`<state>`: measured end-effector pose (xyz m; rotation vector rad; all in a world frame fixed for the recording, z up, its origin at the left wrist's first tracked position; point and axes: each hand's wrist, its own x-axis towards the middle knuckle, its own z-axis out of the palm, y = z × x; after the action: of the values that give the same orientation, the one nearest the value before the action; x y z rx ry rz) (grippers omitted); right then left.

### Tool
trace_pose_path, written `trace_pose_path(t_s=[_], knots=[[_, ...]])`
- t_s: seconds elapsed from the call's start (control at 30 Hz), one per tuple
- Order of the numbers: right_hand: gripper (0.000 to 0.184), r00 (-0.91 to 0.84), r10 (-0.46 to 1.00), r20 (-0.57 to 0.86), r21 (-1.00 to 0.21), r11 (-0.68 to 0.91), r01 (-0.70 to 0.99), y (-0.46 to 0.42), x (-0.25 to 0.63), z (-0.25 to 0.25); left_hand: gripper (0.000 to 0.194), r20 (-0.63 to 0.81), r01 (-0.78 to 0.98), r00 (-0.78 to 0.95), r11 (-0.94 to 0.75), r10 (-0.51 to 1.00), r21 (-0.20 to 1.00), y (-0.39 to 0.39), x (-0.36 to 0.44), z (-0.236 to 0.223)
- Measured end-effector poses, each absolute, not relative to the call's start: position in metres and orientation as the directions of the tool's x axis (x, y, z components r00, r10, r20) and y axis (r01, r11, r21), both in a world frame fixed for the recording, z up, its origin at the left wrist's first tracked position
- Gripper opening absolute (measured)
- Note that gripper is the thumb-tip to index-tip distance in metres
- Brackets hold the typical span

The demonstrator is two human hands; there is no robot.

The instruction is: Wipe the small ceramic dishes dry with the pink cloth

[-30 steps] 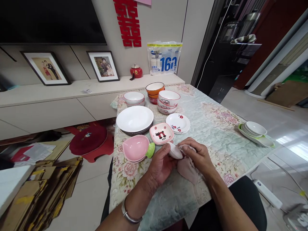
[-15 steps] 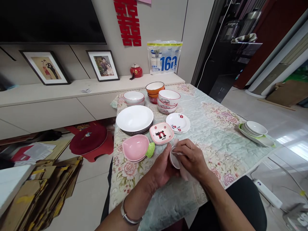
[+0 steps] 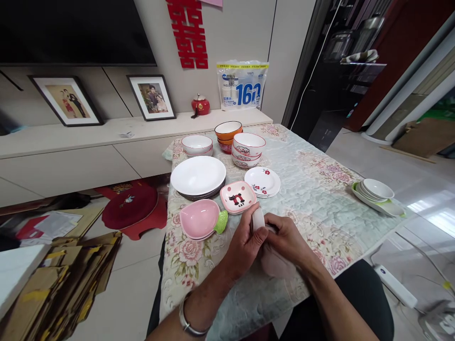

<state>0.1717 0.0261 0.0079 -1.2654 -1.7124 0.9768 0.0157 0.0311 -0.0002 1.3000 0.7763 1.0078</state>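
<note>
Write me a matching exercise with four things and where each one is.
Things:
1. Cat dish
2. Cloth
3. Stack of small bowls
4. Pot

Places:
A. On the cabinet
B. In the right hand
C. Between the pink dish and the flowered plates
D. On the green-edged tray

Pairs: 1-C, 2-B, 3-D, 4-A

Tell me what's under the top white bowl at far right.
Under the top bowl, more white bowls are stacked, sitting on a green-edged dish. Their insides and the dish's middle are covered.
</note>
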Motion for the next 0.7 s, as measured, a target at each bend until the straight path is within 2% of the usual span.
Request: trace_pose_path(t_s=[0.03, 0.1, 0.17, 0.23, 0.3, 0.37, 0.47, 0.57, 0.7], knots=[[0.007, -0.210, 0.972, 0.102, -0.951, 0.158, 0.267, 0.025, 0.173, 0.009, 0.066, 0.098, -0.149, 0.395, -0.042, 0.913, 0.988, 0.031, 0.016, 0.000], [0.014, -0.187, 0.982, 0.037, -0.998, 0.045, 0.038, 0.024, 0.174, 0.011, 0.065, 0.113, -0.142, 0.398, -0.060, 0.911, 0.988, 0.031, 0.016, 0.000], [0.023, -0.150, 0.988, -0.040, -0.984, -0.066, -0.167, 0.023, 0.175, 0.009, 0.063, 0.111, -0.158, 0.387, -0.053, 0.915, 0.986, 0.031, 0.016, 0.000], [0.026, -0.128, 0.988, -0.083, -0.961, -0.113, -0.251, 0.023, 0.175, 0.007, 0.063, 0.100, -0.201, 0.375, -0.024, 0.922, 0.979, 0.032, 0.017, -0.002], [0.023, -0.150, 0.988, -0.037, -0.982, -0.064, -0.176, 0.024, 0.175, 0.006, 0.061, 0.075, -0.256, 0.366, 0.023, 0.928, 0.966, 0.034, 0.017, -0.005], [0.018, -0.217, 0.973, 0.082, -0.997, 0.077, -0.029, 0.025, 0.175, 0.007, 0.058, 0.036, -0.296, 0.348, 0.074, 0.937, 0.952, 0.034, 0.017, -0.008], [0.018, -0.331, 0.914, 0.234, -0.941, 0.298, 0.159, 0.027, 0.176, 0.010, 0.058, -0.027, -0.325, 0.308, 0.132, 0.951, 0.937, 0.034, 0.017, -0.010], [0.024, -0.386, 0.883, 0.269, -0.875, 0.392, 0.286, 0.028, 0.180, 0.013, 0.061, -0.057, -0.325, 0.301, 0.159, 0.952, 0.932, 0.032, 0.016, -0.009], [0.025, -0.431, 0.853, 0.295, -0.834, 0.449, 0.320, 0.027, 0.182, 0.014, 0.059, -0.024, -0.308, 0.265, 0.108, 0.964, 0.945, 0.034, 0.016, -0.011]])
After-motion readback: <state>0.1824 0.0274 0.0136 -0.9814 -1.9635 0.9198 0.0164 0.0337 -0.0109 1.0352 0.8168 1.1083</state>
